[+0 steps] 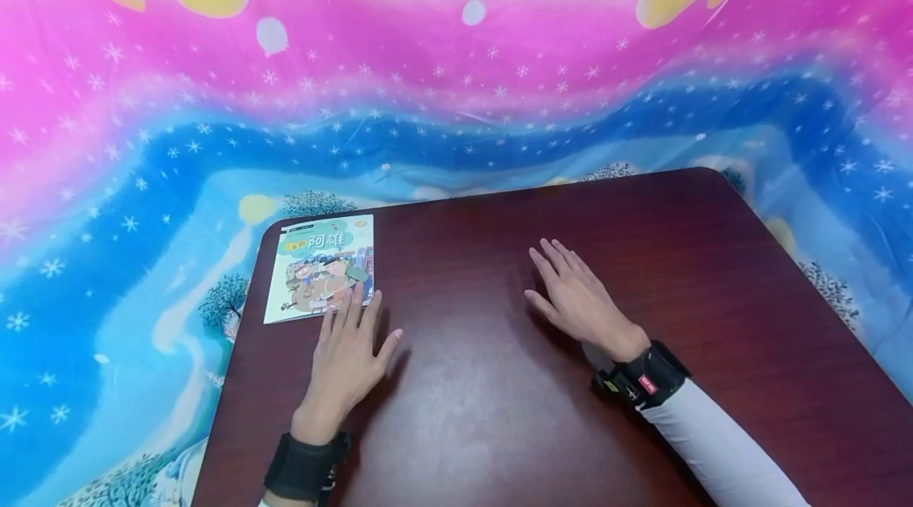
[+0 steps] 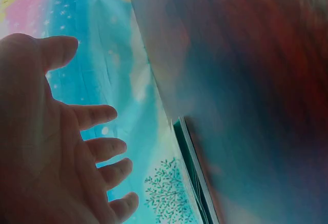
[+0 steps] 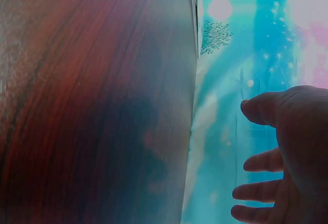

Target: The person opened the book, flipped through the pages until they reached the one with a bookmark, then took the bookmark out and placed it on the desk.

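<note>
A thin picture book [image 1: 324, 269] with a pale green illustrated cover lies face up near the far left corner of the table [image 1: 456, 380]. My left hand [image 1: 345, 364] is palm down with fingers spread, its fingertips overlapping the book's near edge in the head view. In the left wrist view, the book [image 2: 195, 172] shows edge-on beyond the fingers, with its page edges visible. My right hand [image 1: 581, 305] hovers over the middle right of the table, fingers extended and holding nothing. The right wrist view shows that hand [image 3: 292, 157] apart from the tabletop.
A printed cloth [image 1: 428, 79] in pink and blue with snowflakes hangs behind and beside the table. Black bands with small devices wrap both wrists, the left band [image 1: 303, 467] and the right band [image 1: 649, 376]. The table's far edge runs close to the cloth.
</note>
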`<control>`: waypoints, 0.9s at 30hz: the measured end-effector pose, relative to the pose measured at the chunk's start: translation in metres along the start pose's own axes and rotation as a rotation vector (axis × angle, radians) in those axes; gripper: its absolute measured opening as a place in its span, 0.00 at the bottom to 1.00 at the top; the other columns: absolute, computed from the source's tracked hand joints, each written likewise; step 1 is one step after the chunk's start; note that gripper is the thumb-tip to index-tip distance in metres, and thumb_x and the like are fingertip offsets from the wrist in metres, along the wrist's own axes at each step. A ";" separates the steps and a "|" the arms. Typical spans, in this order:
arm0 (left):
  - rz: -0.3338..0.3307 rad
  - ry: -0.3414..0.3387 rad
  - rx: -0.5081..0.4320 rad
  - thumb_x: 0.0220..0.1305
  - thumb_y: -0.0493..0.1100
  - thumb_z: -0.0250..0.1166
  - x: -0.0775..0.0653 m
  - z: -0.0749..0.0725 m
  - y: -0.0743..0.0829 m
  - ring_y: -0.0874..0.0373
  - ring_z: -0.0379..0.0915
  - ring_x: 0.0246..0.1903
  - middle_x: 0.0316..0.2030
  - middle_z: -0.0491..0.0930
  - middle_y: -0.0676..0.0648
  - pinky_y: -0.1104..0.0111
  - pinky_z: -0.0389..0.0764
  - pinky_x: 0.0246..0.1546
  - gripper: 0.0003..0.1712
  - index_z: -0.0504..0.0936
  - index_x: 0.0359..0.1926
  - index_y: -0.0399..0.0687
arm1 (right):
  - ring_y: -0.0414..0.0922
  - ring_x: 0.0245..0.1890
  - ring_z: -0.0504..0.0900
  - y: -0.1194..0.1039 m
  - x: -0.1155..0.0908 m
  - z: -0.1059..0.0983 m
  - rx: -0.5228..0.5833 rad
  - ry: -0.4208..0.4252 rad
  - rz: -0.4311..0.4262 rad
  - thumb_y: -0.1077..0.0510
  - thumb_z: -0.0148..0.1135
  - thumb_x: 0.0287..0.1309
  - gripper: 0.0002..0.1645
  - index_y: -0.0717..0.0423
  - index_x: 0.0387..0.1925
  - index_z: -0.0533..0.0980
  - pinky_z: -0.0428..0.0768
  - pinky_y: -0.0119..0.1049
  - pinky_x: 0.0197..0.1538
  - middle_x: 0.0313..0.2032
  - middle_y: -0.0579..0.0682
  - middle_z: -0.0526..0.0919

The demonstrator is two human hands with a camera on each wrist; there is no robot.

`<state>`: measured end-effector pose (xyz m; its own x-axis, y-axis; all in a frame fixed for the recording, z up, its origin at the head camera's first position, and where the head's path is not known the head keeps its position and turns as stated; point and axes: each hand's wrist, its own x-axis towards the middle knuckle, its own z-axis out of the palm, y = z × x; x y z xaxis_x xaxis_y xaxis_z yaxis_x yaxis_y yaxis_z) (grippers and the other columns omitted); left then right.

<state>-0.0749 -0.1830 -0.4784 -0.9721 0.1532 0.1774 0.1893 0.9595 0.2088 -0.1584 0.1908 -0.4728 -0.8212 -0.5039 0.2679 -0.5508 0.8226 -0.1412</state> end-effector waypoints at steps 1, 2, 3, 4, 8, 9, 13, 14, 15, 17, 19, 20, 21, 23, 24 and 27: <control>0.001 0.002 0.003 0.66 0.67 0.50 0.001 0.000 -0.002 0.40 0.44 0.74 0.75 0.52 0.36 0.43 0.49 0.71 0.46 0.61 0.74 0.43 | 0.61 0.71 0.58 0.000 0.000 0.000 0.003 0.000 -0.001 0.39 0.50 0.67 0.43 0.64 0.71 0.62 0.58 0.55 0.71 0.70 0.67 0.62; 0.001 0.004 0.006 0.67 0.67 0.50 0.002 -0.001 -0.003 0.40 0.44 0.74 0.75 0.53 0.36 0.43 0.49 0.70 0.45 0.61 0.74 0.42 | 0.60 0.71 0.58 0.000 0.001 0.001 0.010 -0.001 -0.002 0.39 0.51 0.67 0.42 0.64 0.71 0.62 0.58 0.54 0.71 0.70 0.67 0.62; -0.002 0.006 0.013 0.67 0.66 0.50 0.003 -0.001 -0.005 0.40 0.44 0.74 0.75 0.53 0.35 0.42 0.50 0.70 0.45 0.61 0.74 0.42 | 0.60 0.71 0.59 0.000 0.001 0.001 0.014 -0.002 -0.002 0.39 0.51 0.67 0.42 0.64 0.71 0.62 0.59 0.55 0.70 0.70 0.67 0.63; -0.004 0.007 0.018 0.67 0.66 0.50 0.004 -0.001 -0.008 0.39 0.45 0.74 0.75 0.54 0.35 0.42 0.50 0.70 0.44 0.61 0.74 0.41 | 0.60 0.71 0.59 -0.001 0.001 0.002 0.018 -0.005 -0.002 0.39 0.51 0.66 0.42 0.64 0.71 0.62 0.60 0.55 0.70 0.70 0.66 0.63; -0.025 -0.008 0.014 0.68 0.64 0.51 0.010 -0.001 -0.017 0.38 0.46 0.73 0.74 0.54 0.33 0.39 0.52 0.68 0.43 0.62 0.73 0.39 | 0.60 0.71 0.59 -0.002 0.002 0.003 0.028 -0.020 0.003 0.40 0.53 0.65 0.42 0.63 0.71 0.63 0.60 0.55 0.70 0.70 0.66 0.64; -0.034 -0.016 0.010 0.68 0.63 0.52 0.011 -0.001 -0.020 0.37 0.46 0.73 0.74 0.54 0.33 0.39 0.52 0.68 0.43 0.61 0.73 0.39 | 0.60 0.71 0.59 -0.002 0.002 0.004 0.028 -0.025 0.004 0.40 0.53 0.65 0.42 0.63 0.71 0.63 0.60 0.55 0.70 0.70 0.66 0.64; -0.086 -0.056 -0.039 0.69 0.61 0.52 0.016 -0.001 -0.035 0.34 0.46 0.72 0.74 0.53 0.31 0.37 0.50 0.68 0.43 0.58 0.74 0.37 | 0.60 0.71 0.60 -0.005 0.001 0.006 0.029 -0.041 0.007 0.40 0.54 0.65 0.42 0.62 0.71 0.63 0.59 0.55 0.70 0.69 0.66 0.64; -0.105 -0.069 -0.051 0.69 0.60 0.52 0.017 0.000 -0.039 0.33 0.45 0.72 0.74 0.52 0.30 0.37 0.49 0.68 0.43 0.57 0.74 0.37 | 0.60 0.71 0.60 -0.005 0.000 0.007 0.030 -0.045 0.008 0.40 0.54 0.65 0.42 0.62 0.71 0.63 0.59 0.55 0.70 0.69 0.66 0.64; -0.124 -0.082 -0.062 0.70 0.60 0.52 0.018 -0.001 -0.043 0.32 0.44 0.72 0.74 0.51 0.30 0.36 0.48 0.67 0.43 0.56 0.74 0.37 | 0.59 0.71 0.60 -0.005 0.000 0.007 0.031 -0.049 0.008 0.40 0.54 0.65 0.42 0.62 0.71 0.63 0.59 0.55 0.70 0.69 0.66 0.64; -0.161 -0.108 -0.073 0.71 0.59 0.50 0.019 -0.001 -0.050 0.31 0.41 0.72 0.74 0.48 0.28 0.34 0.46 0.67 0.43 0.54 0.75 0.36 | 0.59 0.71 0.60 -0.006 -0.001 0.009 0.035 -0.058 0.012 0.40 0.54 0.65 0.42 0.61 0.71 0.63 0.59 0.55 0.70 0.70 0.65 0.64; -0.190 -0.132 -0.075 0.72 0.59 0.49 0.020 -0.001 -0.056 0.30 0.37 0.73 0.75 0.45 0.28 0.32 0.44 0.65 0.42 0.53 0.75 0.37 | 0.59 0.71 0.60 -0.006 -0.002 0.010 0.036 -0.063 0.011 0.40 0.54 0.65 0.42 0.61 0.71 0.63 0.59 0.55 0.71 0.69 0.65 0.65; -0.200 -0.141 -0.075 0.72 0.59 0.49 0.020 -0.001 -0.059 0.30 0.36 0.73 0.75 0.44 0.28 0.31 0.43 0.65 0.42 0.52 0.75 0.37 | 0.59 0.71 0.60 -0.006 -0.003 0.011 0.035 -0.065 0.010 0.40 0.54 0.65 0.42 0.61 0.71 0.63 0.59 0.55 0.71 0.70 0.65 0.65; -0.206 -0.150 -0.077 0.72 0.59 0.49 0.021 -0.001 -0.062 0.30 0.35 0.73 0.75 0.43 0.28 0.30 0.43 0.64 0.42 0.52 0.75 0.37 | 0.59 0.71 0.60 -0.006 -0.003 0.011 0.035 -0.065 0.010 0.40 0.54 0.65 0.42 0.61 0.71 0.63 0.59 0.55 0.71 0.70 0.65 0.65; -0.213 -0.159 -0.079 0.72 0.58 0.48 0.024 0.000 -0.068 0.29 0.35 0.73 0.75 0.42 0.27 0.29 0.42 0.63 0.42 0.52 0.75 0.36 | 0.59 0.71 0.60 -0.006 -0.004 0.012 0.034 -0.062 0.007 0.40 0.54 0.65 0.42 0.61 0.71 0.63 0.59 0.54 0.71 0.69 0.65 0.65; -0.215 -0.162 -0.079 0.72 0.58 0.48 0.025 0.001 -0.070 0.29 0.35 0.73 0.75 0.42 0.27 0.28 0.41 0.63 0.42 0.52 0.75 0.36 | 0.59 0.71 0.60 -0.006 -0.005 0.012 0.034 -0.059 0.006 0.41 0.55 0.65 0.42 0.61 0.71 0.63 0.59 0.54 0.71 0.69 0.65 0.65; -0.215 -0.173 -0.076 0.73 0.57 0.47 0.029 0.005 -0.077 0.28 0.34 0.72 0.75 0.41 0.27 0.28 0.41 0.63 0.41 0.51 0.75 0.36 | 0.59 0.71 0.61 -0.006 -0.006 0.012 0.037 -0.057 0.008 0.41 0.55 0.65 0.41 0.61 0.71 0.63 0.59 0.55 0.70 0.69 0.65 0.65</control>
<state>-0.1179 -0.2510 -0.4938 -0.9990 -0.0077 -0.0441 -0.0204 0.9547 0.2967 -0.1518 0.1859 -0.4848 -0.8324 -0.5120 0.2121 -0.5481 0.8171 -0.1786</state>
